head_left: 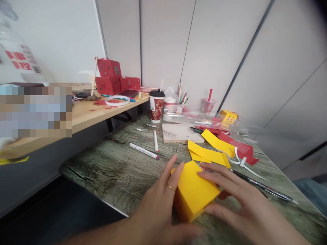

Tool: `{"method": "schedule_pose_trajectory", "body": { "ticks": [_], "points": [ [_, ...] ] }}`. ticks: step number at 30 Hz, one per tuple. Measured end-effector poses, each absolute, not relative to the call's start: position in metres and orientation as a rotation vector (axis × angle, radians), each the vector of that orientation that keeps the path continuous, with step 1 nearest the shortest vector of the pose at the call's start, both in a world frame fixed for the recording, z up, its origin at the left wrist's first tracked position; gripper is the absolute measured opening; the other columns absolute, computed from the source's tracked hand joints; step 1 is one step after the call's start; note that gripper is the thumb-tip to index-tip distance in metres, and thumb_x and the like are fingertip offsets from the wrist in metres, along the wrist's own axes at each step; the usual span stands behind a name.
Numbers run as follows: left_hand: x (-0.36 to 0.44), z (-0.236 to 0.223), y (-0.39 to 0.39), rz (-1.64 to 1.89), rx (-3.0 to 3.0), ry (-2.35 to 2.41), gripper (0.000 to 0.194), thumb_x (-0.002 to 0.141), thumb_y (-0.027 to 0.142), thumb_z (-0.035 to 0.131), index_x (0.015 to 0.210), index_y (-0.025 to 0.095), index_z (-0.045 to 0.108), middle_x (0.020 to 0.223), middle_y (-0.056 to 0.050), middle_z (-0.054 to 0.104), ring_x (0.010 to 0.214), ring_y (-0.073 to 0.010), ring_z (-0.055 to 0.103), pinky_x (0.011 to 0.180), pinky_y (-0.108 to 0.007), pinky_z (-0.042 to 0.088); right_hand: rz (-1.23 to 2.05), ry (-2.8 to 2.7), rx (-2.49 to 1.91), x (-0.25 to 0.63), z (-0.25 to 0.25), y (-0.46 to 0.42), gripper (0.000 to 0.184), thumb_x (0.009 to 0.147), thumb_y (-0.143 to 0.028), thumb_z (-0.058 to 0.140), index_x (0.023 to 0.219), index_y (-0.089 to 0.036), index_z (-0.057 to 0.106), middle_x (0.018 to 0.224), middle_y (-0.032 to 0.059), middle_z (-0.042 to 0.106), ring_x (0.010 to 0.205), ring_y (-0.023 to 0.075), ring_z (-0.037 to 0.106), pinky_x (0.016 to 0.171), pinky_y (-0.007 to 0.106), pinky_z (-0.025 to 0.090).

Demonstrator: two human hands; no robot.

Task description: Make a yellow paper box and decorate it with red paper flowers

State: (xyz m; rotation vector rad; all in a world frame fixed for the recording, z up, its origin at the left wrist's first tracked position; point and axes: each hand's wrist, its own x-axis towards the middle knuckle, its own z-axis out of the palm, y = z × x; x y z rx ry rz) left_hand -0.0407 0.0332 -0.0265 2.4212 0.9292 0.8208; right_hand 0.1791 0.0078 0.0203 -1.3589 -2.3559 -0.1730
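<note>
A yellow paper box (pixel 195 187) with folded edges is between my two hands, low over the near part of the table. My left hand (pixel 159 200), with a ring on one finger, grips its left side; the fingertips reach the upper left edge and the thumb is blurred below. On the right, my right hand (pixel 237 194) curls its fingers over the far edge and sets its thumb against the near right side. Just behind the box lie folded yellow paper strips (pixel 208 156). A white marker with a purple tip (pixel 143 150) rests to the left.
A black pen (pixel 265 188) lies right of my right hand. Behind are a wooden board (pixel 178 133), red paper pieces (pixel 240 146), a lidded paper cup (pixel 156 107) and a yellow paper lantern (pixel 229 117). Red paper boxes (pixel 108 85) stand on the adjoining wooden table (pixel 102 119).
</note>
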Motion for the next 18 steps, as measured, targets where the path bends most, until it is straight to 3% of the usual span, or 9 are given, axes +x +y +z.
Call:
{"method": "schedule_pose_trajectory", "body": {
  "ticks": [6,10,14,18],
  "points": [
    [-0.029,-0.021,0.03,0.804,2.082,0.968,0.087,0.07,0.051,0.062,0.138,0.022,0.017,0.15,-0.015,0.002,0.134,-0.0338,0.021,0.101,-0.053,0.033,-0.377,-2.21,-1.177,0.175,0.029,-0.003,0.029,0.072,-0.04,0.064,0.099,-0.028,0.067,0.108,0.0068,0.061,0.096,0.0205,0.062,0.072,0.03,0.055],
    [-0.026,-0.01,0.029,0.769,2.058,0.919,0.08,0.068,0.047,0.065,0.135,0.025,0.027,0.15,-0.013,0.007,0.133,-0.0329,0.022,0.101,-0.053,0.032,-0.294,-2.206,-1.014,0.17,0.039,-0.004,0.015,0.073,-0.035,0.064,0.086,-0.032,0.069,0.091,0.0025,0.064,0.085,0.0166,0.063,0.066,0.026,0.053],
    [-0.024,0.0,0.027,0.725,2.072,0.863,0.079,0.063,0.039,0.072,0.131,0.021,0.036,0.147,-0.015,0.02,0.132,-0.0312,0.027,0.101,-0.049,0.035,-0.139,-2.257,-0.934,0.163,0.043,-0.001,0.008,0.072,-0.027,0.065,0.079,-0.028,0.068,0.074,0.0004,0.063,0.07,0.013,0.062,0.058,0.022,0.053],
    [-0.024,0.003,0.024,0.742,2.02,0.868,0.075,0.061,0.038,0.074,0.126,0.021,0.042,0.146,-0.015,0.023,0.129,-0.0302,0.035,0.101,-0.048,0.036,-0.03,-2.193,-0.965,0.157,0.042,-0.008,0.006,0.078,-0.025,0.06,0.079,-0.026,0.065,0.07,0.0005,0.061,0.063,0.012,0.06,0.058,0.023,0.052]
  ]
}}
